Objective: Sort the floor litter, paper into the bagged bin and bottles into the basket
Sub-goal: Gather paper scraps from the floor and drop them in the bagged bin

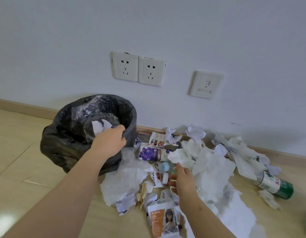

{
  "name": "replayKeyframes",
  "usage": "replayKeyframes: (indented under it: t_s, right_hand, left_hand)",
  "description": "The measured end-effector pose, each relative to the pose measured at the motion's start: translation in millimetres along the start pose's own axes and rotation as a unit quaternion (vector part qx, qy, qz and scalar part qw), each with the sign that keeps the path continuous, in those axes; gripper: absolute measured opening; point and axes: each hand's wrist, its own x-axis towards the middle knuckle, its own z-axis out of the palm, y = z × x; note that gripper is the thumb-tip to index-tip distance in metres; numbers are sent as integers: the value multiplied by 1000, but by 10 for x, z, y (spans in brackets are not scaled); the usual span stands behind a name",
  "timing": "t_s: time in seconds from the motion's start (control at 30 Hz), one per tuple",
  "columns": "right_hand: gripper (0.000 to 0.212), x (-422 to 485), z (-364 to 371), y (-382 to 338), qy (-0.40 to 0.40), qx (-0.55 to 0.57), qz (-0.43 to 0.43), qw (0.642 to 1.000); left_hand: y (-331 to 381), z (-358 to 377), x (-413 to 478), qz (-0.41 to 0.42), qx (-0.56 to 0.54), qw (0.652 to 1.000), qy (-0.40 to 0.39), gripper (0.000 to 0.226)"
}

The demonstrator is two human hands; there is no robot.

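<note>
Two hands are out. My left hand [111, 141] sits at the bagged bin's [66, 134] near rim, fingers curled beside a white paper scrap [99, 126]; I cannot tell what it grips. Right of the bin, my right hand [183, 179] hovers loosely curled over the paper litter [210, 162], holding nothing. Farther right lies a bottle [272, 182].

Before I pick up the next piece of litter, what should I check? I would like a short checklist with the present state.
1. Bin bag mouth open: ok.
2. Left hand emptied: cannot tell; white paper shows at its fingers over the bin.
3. Right hand free: ok, nothing seen in it.
4. Next paper within reach: ok; a tissue lies just past the right hand.
5. Basket ready for the bottle: cannot tell, not in view.
</note>
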Motion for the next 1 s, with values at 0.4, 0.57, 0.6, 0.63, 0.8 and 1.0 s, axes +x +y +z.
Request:
replayKeyframes:
  t_s: [0.4,0.57,0.6,0.63,0.8,1.0]
  right_hand:
    - [26,220,-483,202,30,-61,14,998]
    - [22,239,-703,258,56,-108,-12,992]
    - [19,242,-750,268,58,-115,-18,992]
    - [17,243,-797,282,59,-133,-24,989]
    - [21,214,-1002,380,82,-323,-114,936]
    - [55,104,-1338,553,71,-605,-187,771]
  left_hand:
    - [437,94,-203,134,-25,983,-123,13]
    - [480,-30,-208,73,8,981,-178,35]
    - [525,-32,-215,79,30,984,-154,50]
    - [595,-20,-222,94,61,987,-111,64]
    - [1218,123,-376,252,53,964,58,55]
    - [1333,932,-585,286,134,924,-215,68]
